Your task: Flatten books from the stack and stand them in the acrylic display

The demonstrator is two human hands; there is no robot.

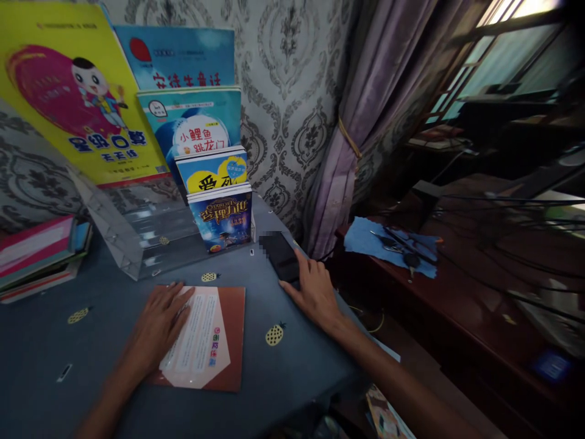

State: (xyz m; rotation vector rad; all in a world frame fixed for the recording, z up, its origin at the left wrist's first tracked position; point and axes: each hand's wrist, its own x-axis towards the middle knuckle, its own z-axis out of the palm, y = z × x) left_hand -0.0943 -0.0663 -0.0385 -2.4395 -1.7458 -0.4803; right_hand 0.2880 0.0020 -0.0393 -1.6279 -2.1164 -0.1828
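My left hand lies flat with its fingers stretched out on the left part of a thin booklet. The booklet is closed on the table, with a reddish-brown cover and a pale printed panel. At the table's right edge, my right hand has its thumb and fingers around the near end of a dark smartphone, which lies on the cloth. Just left of the phone, a row of small blue books stands at the front of a clear acrylic rack.
A yellow workbook and blue storybooks stand in the rack. More books are stacked at the left. Beyond the gap on the right, a dark red desk bears a blue cloth, tools and cables. A curtain hangs behind.
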